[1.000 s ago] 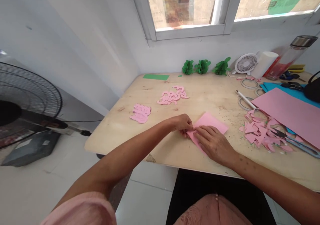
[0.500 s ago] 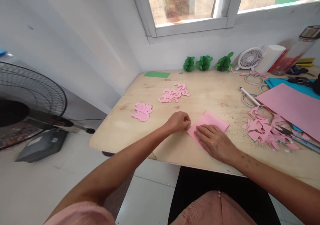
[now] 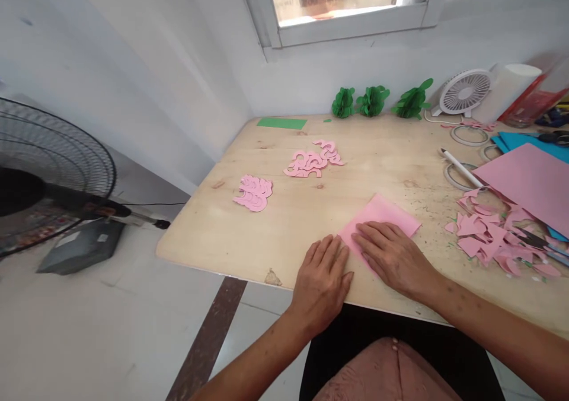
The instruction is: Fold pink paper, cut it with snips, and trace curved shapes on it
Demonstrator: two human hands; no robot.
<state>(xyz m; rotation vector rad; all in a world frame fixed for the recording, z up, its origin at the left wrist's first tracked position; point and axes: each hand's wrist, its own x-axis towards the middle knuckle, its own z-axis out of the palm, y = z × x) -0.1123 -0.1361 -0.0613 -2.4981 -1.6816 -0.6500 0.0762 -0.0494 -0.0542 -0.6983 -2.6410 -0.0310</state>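
A folded sheet of pink paper (image 3: 377,208) lies on the light wooden table near its front edge. My right hand (image 3: 395,255) rests flat over its lower part, fingers stretched to the left, and covers some of the sheet. Just left of the paper, my left hand (image 3: 322,276) lies palm down on the tabletop with its fingers extended; its fingertips come close to the sheet's left corner. Whether they touch the paper I cannot tell. Farther off are a stack of pink cut-outs (image 3: 253,193) and a loose heap of curved pink pieces (image 3: 311,161).
Pink scraps (image 3: 484,235) lie to the right, scissors (image 3: 533,238) among them. Behind are a white pen (image 3: 462,166), tape rolls (image 3: 469,134) and pink sheets (image 3: 533,178). Green paper figures (image 3: 373,100) and a small fan (image 3: 464,92) line the wall. A large fan (image 3: 53,175) stands left.
My left hand has moved from the paper's left corner toward the table's front edge and flattened out from a pinch. My right hand stays on the paper. The view has shifted slightly.
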